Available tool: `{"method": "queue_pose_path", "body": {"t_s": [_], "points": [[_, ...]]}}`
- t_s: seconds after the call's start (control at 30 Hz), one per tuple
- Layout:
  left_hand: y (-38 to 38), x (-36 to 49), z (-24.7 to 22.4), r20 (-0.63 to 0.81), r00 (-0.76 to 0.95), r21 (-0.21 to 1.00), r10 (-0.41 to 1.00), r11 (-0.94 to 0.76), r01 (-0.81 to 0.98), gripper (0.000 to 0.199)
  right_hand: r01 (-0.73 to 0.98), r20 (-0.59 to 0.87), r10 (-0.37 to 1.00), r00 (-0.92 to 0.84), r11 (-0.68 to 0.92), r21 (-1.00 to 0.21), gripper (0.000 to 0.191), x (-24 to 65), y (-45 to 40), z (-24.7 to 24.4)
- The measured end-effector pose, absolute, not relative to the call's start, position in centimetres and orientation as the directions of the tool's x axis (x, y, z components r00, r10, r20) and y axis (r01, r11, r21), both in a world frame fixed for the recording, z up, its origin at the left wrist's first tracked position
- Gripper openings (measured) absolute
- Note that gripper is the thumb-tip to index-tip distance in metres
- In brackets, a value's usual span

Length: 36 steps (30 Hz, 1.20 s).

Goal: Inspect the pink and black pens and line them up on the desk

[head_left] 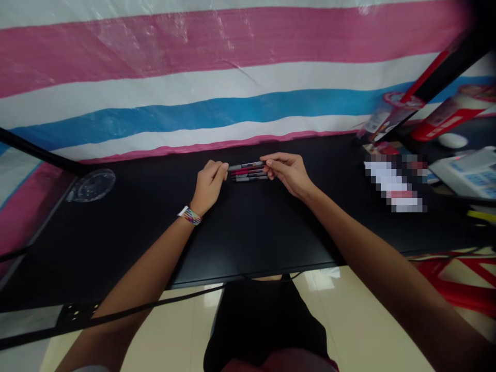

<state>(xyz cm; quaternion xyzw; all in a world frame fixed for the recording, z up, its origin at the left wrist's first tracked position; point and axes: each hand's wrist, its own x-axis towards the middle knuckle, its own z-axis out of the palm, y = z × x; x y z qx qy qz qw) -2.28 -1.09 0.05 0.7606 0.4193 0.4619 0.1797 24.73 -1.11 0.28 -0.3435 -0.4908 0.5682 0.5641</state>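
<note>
A grey pen (245,166) lies level between my two hands, at the far middle of the black desk. My left hand (209,182), with a colourful woven watch strap at the wrist, has its curled fingers and thumb at the pen's left end. At the right end, my right hand (289,173) pinches it with thumb and fingers. Just below it, on the near side, are a red pen (247,172) and another grey pen (251,179), side by side. Whether more pens are in this row is too small to tell.
On the black desk (248,243), a clear plastic lid (93,185) lies left. At right are a plastic cup (383,121) with a red straw, a red-and-white container (451,113), and blurred papers (391,186). A striped sheet (232,41) hangs behind; a black cable (186,297) crosses in front.
</note>
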Motion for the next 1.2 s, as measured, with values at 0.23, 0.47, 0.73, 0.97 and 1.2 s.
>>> {"method": "queue_pose_path", "body": {"t_s": [0.23,0.47,0.73,0.97,1.2], "points": [[-0.72,-2.37,-0.3,0.528,0.13,0.784,0.839,-0.54,0.307,0.015,-0.29,0.144,0.983,-0.114,0.106,-0.951,0.027,24.96,-0.9,-0.18],[-0.54,-2.36,-0.88,0.478,0.081,0.856,0.875,-0.484,0.182,0.032,-0.3,0.161,0.977,-0.137,0.114,-0.947,0.027,24.48,-0.96,-0.49],[-0.92,-2.13,-0.92,0.393,0.089,0.913,0.915,-0.4,0.08,0.034,-0.288,0.152,0.975,-0.165,0.1,-0.952,0.033,24.03,-1.4,-0.58],[-0.88,-2.27,-0.48,0.461,0.065,0.872,0.885,-0.465,0.15,0.035,-0.311,0.13,0.983,-0.128,0.085,-0.947,0.035,24.36,-1.21,-0.26],[-0.65,-2.27,-0.53,0.453,0.049,0.877,0.89,-0.455,0.153,0.043,-0.301,0.129,0.986,-0.109,0.091,-0.949,0.034,24.58,-1.02,-0.27]]}}
